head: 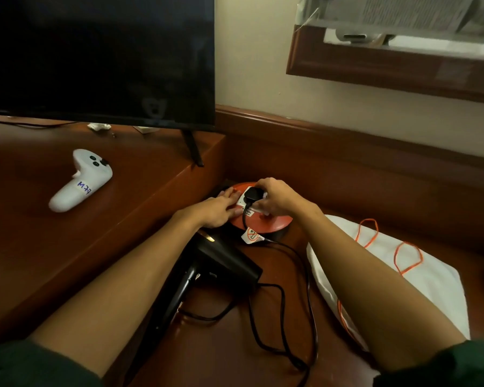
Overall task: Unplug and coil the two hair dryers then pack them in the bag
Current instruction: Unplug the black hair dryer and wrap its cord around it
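A black hair dryer (218,263) lies on the low wooden surface under my left forearm. Its black cord (308,300) loops loosely across the wood and runs up to a black plug (253,194) seated in the white socket of a round orange extension reel (271,223). My right hand (277,198) pinches that plug from above. My left hand (217,209) lies flat on the reel's left side, fingers spread. A white drawstring bag (419,277) with orange cords lies to the right, partly under my right forearm. I see only one hair dryer.
A raised wooden desk (67,247) on the left carries a white game controller (80,181) and a dark TV screen (98,57) on a stand. A wooden ledge and wall run behind the reel. A framed mirror (389,65) hangs at upper right.
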Demonstrator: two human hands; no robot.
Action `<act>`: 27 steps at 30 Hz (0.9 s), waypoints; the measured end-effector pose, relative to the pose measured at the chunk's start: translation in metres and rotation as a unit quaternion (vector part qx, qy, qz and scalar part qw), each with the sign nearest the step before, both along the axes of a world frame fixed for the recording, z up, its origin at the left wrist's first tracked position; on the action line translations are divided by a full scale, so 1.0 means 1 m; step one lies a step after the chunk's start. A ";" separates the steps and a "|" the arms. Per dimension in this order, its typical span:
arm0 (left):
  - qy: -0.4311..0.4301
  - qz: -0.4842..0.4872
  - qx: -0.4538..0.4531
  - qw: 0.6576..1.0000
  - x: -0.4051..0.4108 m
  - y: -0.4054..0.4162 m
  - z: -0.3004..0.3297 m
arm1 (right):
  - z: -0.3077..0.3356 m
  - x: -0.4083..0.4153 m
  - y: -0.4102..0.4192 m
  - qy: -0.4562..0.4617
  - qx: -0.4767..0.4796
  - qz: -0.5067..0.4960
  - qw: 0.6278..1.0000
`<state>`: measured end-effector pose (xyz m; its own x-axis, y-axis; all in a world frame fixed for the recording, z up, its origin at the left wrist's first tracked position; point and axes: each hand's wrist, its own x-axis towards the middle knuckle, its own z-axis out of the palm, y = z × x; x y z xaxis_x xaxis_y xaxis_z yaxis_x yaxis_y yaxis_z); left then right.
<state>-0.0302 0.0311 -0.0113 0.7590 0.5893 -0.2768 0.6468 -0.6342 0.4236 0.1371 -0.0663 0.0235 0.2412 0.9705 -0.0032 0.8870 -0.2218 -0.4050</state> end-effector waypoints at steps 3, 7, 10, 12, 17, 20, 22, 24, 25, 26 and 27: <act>-0.004 0.006 0.001 1.000 0.000 0.001 -0.002 | 0.002 0.002 0.002 -0.029 0.004 0.012 0.999; -0.004 0.008 0.001 1.000 0.001 0.001 -0.002 | 0.003 0.005 0.002 -0.022 -0.002 0.019 1.000; -0.010 0.001 0.005 1.000 0.000 -0.001 -0.001 | 0.010 0.009 -0.001 0.017 0.031 0.024 0.999; -0.009 -0.012 0.013 1.000 0.001 0.002 -0.003 | 0.017 0.012 -0.004 0.079 0.093 0.011 0.992; -0.030 0.013 0.021 0.999 -0.001 0.003 -0.005 | 0.015 0.011 -0.022 0.108 0.119 0.001 0.987; -0.084 0.049 0.051 0.994 -0.006 -0.004 0.001 | 0.012 0.012 -0.048 0.098 0.129 -0.007 0.987; -0.109 0.071 0.085 0.988 -0.009 -0.012 0.007 | 0.010 0.014 -0.070 0.082 0.115 -0.010 0.990; -0.143 0.090 0.113 0.979 -0.013 -0.026 0.014 | 0.006 0.011 -0.091 0.055 0.087 -0.009 0.995; -0.163 0.097 0.119 0.975 -0.016 -0.033 0.016 | 0.003 0.009 -0.100 0.045 0.075 -0.013 0.996; -0.186 0.103 0.123 0.970 -0.020 -0.040 0.018 | 0.000 0.007 -0.110 0.042 0.065 -0.019 0.997; -0.208 0.107 0.123 0.964 -0.024 -0.046 0.020 | -0.004 0.004 -0.117 0.042 0.059 -0.025 0.997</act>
<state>-0.0543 -0.0149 0.0086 0.6277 0.7540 0.1937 0.5813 -0.6195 0.5275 0.1408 -0.1835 0.0199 0.2924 0.9523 0.0876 0.8381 -0.2111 -0.5030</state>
